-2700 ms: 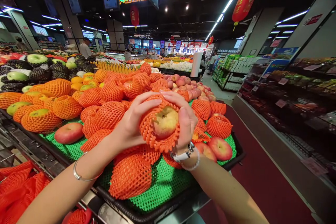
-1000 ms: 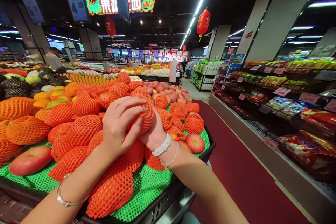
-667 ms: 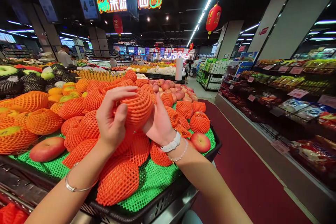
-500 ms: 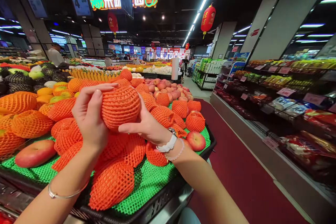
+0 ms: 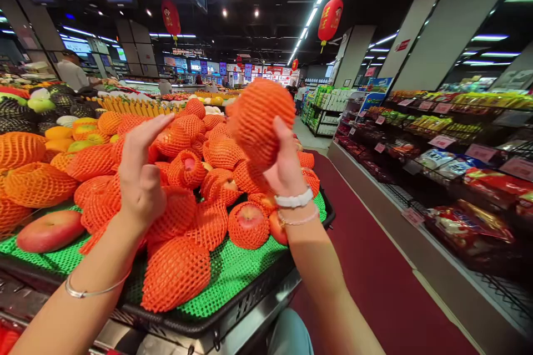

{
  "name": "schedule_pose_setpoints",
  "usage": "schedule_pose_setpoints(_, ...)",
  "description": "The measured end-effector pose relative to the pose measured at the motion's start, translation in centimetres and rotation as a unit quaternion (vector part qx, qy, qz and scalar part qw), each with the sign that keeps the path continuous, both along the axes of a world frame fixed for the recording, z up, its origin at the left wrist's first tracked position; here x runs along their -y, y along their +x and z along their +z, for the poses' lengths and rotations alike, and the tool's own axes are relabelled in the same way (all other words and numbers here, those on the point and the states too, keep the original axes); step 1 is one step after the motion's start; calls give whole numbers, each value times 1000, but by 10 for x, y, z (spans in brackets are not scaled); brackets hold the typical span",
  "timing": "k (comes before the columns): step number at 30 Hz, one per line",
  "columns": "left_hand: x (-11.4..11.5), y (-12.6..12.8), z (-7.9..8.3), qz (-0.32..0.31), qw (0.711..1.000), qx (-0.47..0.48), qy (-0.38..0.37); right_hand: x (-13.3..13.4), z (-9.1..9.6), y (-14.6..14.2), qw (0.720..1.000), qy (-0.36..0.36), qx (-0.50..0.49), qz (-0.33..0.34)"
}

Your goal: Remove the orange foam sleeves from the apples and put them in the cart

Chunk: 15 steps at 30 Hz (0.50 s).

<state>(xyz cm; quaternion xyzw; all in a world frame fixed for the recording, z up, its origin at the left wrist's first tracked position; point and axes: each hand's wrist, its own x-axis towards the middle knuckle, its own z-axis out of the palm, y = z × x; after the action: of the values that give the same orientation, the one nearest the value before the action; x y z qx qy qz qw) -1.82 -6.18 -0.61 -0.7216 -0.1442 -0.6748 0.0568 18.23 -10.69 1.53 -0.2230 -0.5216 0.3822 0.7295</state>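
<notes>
My right hand (image 5: 286,165) holds up a fruit wrapped in an orange foam net (image 5: 258,117), raised above the fruit pile. My left hand (image 5: 140,176) hovers over the pile with fingers apart and holds nothing. Below both hands lies a black crate (image 5: 250,302) lined with green mesh, heaped with several net-wrapped fruits (image 5: 177,272). A bare red apple (image 5: 50,230) rests at the left of the crate. A bracelet is on my left wrist, a white watch on my right.
More net-wrapped and green fruit (image 5: 25,150) fills the stand to the left. A red-floored aisle (image 5: 375,283) runs on the right beside shelves of packaged goods (image 5: 470,177). A person in a white shirt (image 5: 70,69) stands far back left.
My right hand has lifted the net-wrapped fruit up and to the right. My left hand has let go of it and opened.
</notes>
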Motion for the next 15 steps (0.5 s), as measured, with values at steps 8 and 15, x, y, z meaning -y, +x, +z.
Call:
schedule_pose_setpoints(8, 2, -13, 4, 12, 999, -3, 33, 63, -82, 30, 947, -14, 291, -135)
schedule_pose_setpoints(15, 2, 0, -4, -238, 960, -7, -148, 89, -135, -10, 807, 47, 563, -172)
